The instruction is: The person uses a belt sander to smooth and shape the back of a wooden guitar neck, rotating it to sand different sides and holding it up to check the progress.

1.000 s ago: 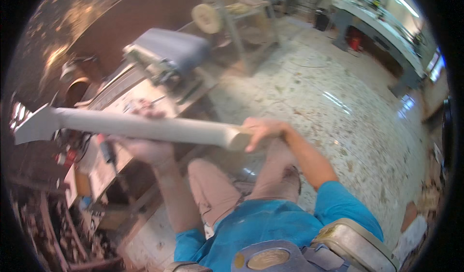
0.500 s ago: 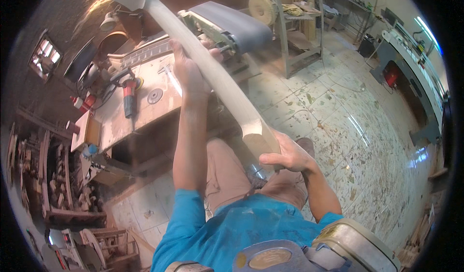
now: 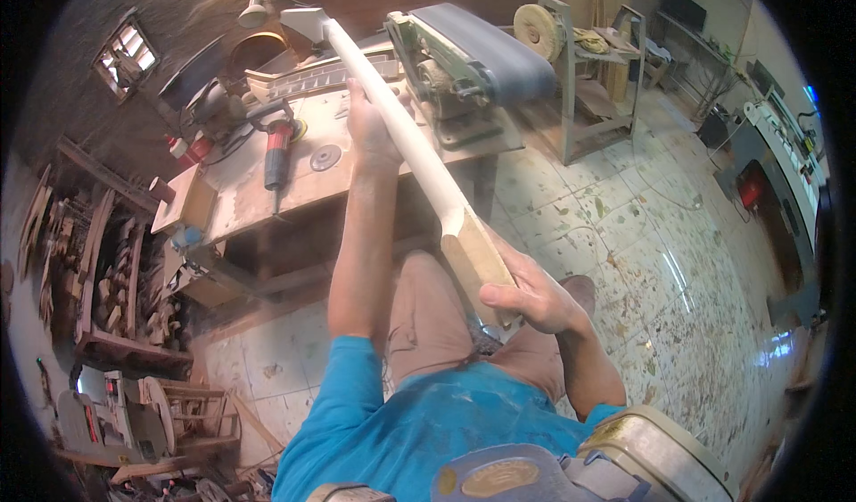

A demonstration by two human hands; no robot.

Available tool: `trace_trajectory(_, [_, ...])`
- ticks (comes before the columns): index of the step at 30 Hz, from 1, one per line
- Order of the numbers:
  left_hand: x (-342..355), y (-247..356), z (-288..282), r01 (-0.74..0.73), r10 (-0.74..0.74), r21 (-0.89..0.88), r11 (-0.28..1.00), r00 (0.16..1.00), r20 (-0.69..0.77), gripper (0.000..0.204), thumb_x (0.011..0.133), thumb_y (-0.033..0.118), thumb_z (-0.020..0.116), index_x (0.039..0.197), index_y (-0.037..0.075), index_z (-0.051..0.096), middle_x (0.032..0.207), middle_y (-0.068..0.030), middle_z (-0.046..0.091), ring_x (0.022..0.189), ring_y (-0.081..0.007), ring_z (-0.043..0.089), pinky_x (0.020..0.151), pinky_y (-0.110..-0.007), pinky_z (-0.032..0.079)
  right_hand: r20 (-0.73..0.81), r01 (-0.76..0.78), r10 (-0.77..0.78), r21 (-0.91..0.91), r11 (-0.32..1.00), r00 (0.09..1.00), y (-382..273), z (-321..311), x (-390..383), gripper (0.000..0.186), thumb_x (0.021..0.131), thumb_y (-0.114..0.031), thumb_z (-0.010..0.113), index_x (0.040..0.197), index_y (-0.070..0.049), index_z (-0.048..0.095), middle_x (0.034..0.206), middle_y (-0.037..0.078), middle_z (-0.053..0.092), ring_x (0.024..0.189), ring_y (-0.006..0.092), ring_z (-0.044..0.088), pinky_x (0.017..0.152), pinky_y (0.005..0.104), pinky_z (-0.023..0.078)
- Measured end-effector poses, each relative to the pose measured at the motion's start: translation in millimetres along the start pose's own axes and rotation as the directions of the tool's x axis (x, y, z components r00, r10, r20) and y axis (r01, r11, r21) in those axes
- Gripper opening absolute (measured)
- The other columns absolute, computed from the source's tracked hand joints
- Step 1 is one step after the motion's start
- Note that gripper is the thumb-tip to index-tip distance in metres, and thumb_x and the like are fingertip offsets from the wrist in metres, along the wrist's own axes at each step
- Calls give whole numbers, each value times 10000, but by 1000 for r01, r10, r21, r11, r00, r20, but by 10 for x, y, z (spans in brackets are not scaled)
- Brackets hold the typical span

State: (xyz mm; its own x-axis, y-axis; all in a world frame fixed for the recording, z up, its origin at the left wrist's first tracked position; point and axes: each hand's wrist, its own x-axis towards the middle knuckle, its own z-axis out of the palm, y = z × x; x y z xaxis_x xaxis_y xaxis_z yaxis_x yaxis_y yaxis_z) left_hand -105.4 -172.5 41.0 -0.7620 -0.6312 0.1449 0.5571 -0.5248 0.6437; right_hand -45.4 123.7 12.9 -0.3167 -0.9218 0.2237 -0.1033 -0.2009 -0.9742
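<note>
A pale, bare wooden guitar neck [image 3: 412, 141] slants across the view, its angled headstock [image 3: 306, 24] far off and its thick heel close to my lap. My left hand [image 3: 371, 129] is wrapped under the shaft about halfway along, its fingers partly hidden behind the wood. At the heel end, my right hand [image 3: 538, 295] grips from the right side, thumb lying over the top. The neck is held in the air, with the workbench [image 3: 239, 206] beyond it on the left. Past the shaft stands a belt sander [image 3: 481, 54] with a wide grey belt.
On the bench lie a red and black angle grinder [image 3: 279, 152] and a round disc [image 3: 325, 157]. A wooden stand [image 3: 571, 101] with a round wheel is behind the sander. Wood offcuts fill a rack [image 3: 114, 299] at left. Leaves and dust litter the tiled floor [image 3: 615, 252].
The view has shifted, so bench and sander appear lower and further right. The headstock end also shows lower and further right, and the neck looks slightly rolled. Both hands keep their grip.
</note>
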Motion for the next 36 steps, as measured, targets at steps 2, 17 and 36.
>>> trace_trajectory(2, [121, -24, -140, 17, -13, -76, 997, 999, 53, 508, 1098, 552, 336, 1031, 81, 513, 721, -2, 496, 581, -107, 537, 463, -248, 502, 4, 39, -39, -34, 999, 999, -35, 24, 30, 976, 948, -423, 658, 1629, 46, 140, 1672, 221, 239, 1560, 295, 224, 1255, 385, 178])
trace_trajectory(17, [-78, -35, -42, -8, 11, -29, 1000, 994, 107, 482, 1088, 580, 365, 961, 134, 497, 675, 0, 438, 477, -107, 452, 379, -242, 378, 25, -129, 132, -106, 986, 991, 199, -68, 2, 905, 969, -422, 662, 1614, 38, 226, 1634, 222, 341, 1513, 295, 336, 1229, 395, 261])
trace_trajectory(36, [-938, -607, 432, -177, 60, 433, 884, 961, 270, 549, 1078, 594, 372, 1065, 72, 544, 697, -49, 543, 491, -144, 579, 433, -303, 538, -322, 153, -234, -257, 954, 917, -612, -1029, 54, 599, 1084, -481, 481, 1421, 6, 571, 1202, 92, 677, 1089, 181, 652, 925, 355, 555])
